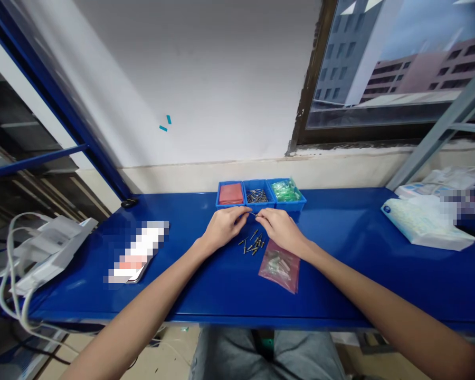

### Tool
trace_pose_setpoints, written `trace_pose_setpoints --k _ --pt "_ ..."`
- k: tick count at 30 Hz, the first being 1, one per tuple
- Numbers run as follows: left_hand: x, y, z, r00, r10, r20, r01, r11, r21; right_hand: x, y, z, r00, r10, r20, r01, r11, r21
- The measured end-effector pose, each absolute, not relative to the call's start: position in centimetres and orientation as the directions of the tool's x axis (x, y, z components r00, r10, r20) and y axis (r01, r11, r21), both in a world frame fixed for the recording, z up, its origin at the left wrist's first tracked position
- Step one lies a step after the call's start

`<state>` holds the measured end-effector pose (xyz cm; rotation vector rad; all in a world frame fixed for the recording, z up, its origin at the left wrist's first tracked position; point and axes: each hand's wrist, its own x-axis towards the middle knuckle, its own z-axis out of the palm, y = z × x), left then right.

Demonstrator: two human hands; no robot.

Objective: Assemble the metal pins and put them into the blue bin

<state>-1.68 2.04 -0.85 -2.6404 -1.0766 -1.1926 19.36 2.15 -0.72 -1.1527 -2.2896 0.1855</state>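
Observation:
My left hand (227, 226) and my right hand (279, 227) meet over the table, fingertips pinched close together. Between them shows a small thin piece (254, 214), too small to name for sure. Just below the hands, several dark metal screws (255, 244) lie loose in a heap. A pink plastic bag (287, 282) with clear and greenish small packets inside lies flat beneath my right wrist. Behind the hands stand three joined blue bins: one holds pink bags (230, 194), the middle one screws (257, 196), the right one green packets (285, 190).
The blue table (206, 301) meets a wall at the back. To the left lie a blurred-out flat object (140, 253) and a white power strip (55, 253) with cables. At the right sits a tissue pack (423, 224) near a grey metal post (439, 105).

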Motion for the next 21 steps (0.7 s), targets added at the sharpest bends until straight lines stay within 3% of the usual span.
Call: trace_pose_setpoints --k 7,13,21 --pt "-1.6 2.0 -1.0 0.522 0.523 0.674 0.563 -0.805 0.189 18.7 1.5 -0.7 -0.442 0.797 0.412 0.659 0.600 -0.453" --pt "-1.4 1.5 -0.3 0.554 0.590 0.588 0.578 -0.780 0.239 18.7 1.1 -0.6 -0.509 0.747 0.428 0.589 0.665 -0.460" --pt "-1.6 1.4 -0.3 0.502 0.642 0.580 0.605 -0.739 0.295 19.2 2.2 -0.8 -0.501 0.749 0.434 0.497 0.660 -0.564"
